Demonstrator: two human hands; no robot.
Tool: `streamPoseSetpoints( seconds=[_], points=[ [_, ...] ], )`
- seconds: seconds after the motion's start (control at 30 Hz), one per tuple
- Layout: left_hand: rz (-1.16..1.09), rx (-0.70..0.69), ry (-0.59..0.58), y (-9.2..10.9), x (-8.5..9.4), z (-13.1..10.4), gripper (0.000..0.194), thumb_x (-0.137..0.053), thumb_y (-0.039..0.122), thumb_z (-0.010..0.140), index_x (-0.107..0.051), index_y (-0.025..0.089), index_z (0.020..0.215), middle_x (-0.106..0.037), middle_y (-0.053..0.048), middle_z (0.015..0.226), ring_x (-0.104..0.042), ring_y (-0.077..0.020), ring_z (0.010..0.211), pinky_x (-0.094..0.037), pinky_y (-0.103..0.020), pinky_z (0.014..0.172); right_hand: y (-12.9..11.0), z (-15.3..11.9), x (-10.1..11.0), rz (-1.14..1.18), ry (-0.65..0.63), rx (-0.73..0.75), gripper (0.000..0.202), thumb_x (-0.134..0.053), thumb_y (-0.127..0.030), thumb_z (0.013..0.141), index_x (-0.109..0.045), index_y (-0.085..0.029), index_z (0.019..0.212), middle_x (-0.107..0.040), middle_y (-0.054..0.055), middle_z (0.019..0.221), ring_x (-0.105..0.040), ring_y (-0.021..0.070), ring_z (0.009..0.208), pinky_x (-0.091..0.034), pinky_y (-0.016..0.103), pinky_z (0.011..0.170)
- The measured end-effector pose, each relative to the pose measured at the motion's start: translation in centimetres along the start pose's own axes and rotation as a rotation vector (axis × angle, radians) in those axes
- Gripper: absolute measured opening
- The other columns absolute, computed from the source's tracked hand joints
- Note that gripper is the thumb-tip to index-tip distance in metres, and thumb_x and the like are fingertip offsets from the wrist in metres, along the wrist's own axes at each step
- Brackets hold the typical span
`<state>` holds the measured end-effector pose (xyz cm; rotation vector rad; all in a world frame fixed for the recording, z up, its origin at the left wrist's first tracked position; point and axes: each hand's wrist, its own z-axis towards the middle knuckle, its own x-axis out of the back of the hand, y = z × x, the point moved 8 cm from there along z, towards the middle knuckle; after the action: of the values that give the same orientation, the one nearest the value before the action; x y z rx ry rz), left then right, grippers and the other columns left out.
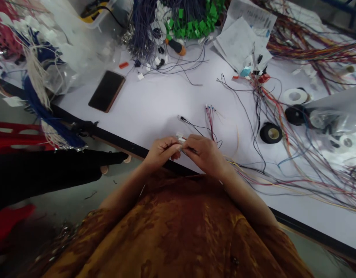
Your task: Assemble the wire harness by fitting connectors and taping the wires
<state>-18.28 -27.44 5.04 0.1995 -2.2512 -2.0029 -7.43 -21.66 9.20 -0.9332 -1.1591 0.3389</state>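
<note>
At the frame's upper left, a yellow-and-black tool (92, 13) is held in a clear box (93, 26). At centre, a white plug (180, 136) is pinched by the left hand (163, 150) and the right hand (205, 154), both curled, forearms (128, 185) angled inward. At right, blurred contents are enclosed by a clear bag (330, 117).

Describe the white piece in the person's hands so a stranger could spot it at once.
By the near edge of the white tabletop, the left hand and right hand converge. Between them shows the small white piece, held, unlike white bits near the phone.
</note>
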Motion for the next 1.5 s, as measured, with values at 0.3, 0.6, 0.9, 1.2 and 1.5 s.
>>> streamPoseSetpoints(
  seconds=[0.3, 0.6, 0.9, 1.2, 1.5],
  points=[
    [-0.246, 0.076, 0.128, -1.7, 1.0, -0.6, 0.029, -0.071, 0.042, 0.083, -0.06, 0.015, 0.076, -0.061, 0.0, 0.057, -0.055, -0.0093, 0.048, -0.048, -0.022, 0.05, 0.0, -0.1, -0.7, 0.033, 0.201, -0.015, 0.019, -0.053, -0.025, 0.097, -0.061, -0.02, 0.081, -0.06, 0.004, 0.081, -0.054, 0.0142, 0.074, -0.04, 0.028, 0.069],
    [-0.493, 0.137, 0.207, -2.7, 2.0, -0.5, 0.025, -0.076, 0.035, 0.081, -0.07, 0.014, 0.091, -0.064, 0.0, 0.061, -0.057, -0.0081, 0.055, -0.049, -0.018, 0.056, 0.9, 0.2, -1.8, 0.063, 0.26, -0.025, 0.015, -0.054, -0.029, 0.097, -0.063, -0.019, 0.091, -0.061, 0.004, 0.085, -0.057, 0.0141, 0.077, -0.042, 0.027, 0.07],
    [-0.837, 0.306, 0.39, -5.6, 2.0, 0.2, 0.009, -0.064, 0.019, 0.089, -0.07, 0.014, 0.084, -0.06, 0.0, 0.069, -0.056, -0.0049, 0.062, -0.052, -0.012, 0.058, 2.5, 1.7, -3.0, -0.09, 0.193, -0.122, 0.015, -0.056, -0.028, 0.096, -0.067, -0.024, 0.086, -0.064, 0.003, 0.093, -0.059, 0.0145, 0.082, -0.047, 0.026, 0.073],
    [-0.768, 0.334, 0.52, -6.1, 3.2, 1.0, 0.037, -0.041, 0.026, 0.103, -0.071, 0.026, 0.082, -0.071, 0.007, 0.075, -0.059, -0.0023, 0.064, -0.054, -0.007, 0.059, 17.5, -16.5, 16.7, -0.427, 0.947, -0.952, 0.011, -0.055, -0.028, 0.088, -0.057, -0.017, 0.086, -0.06, 0.009, 0.089, -0.054, 0.0219, 0.091, -0.043, 0.038, 0.087],
    [-0.831, 0.298, 0.486, -5.8, 3.0, 1.9, 0.024, -0.056, 0.027, 0.097, -0.066, 0.015, 0.079, -0.067, 0.0, 0.072, -0.06, -0.0016, 0.056, -0.053, -0.005, 0.056, 20.9, -17.0, 19.7, -0.482, 0.925, -1.085, 0.018, -0.063, -0.02, 0.074, -0.051, -0.018, 0.087, -0.056, 0.006, 0.085, -0.055, 0.0213, 0.085, -0.044, 0.04, 0.084]
  ],
)
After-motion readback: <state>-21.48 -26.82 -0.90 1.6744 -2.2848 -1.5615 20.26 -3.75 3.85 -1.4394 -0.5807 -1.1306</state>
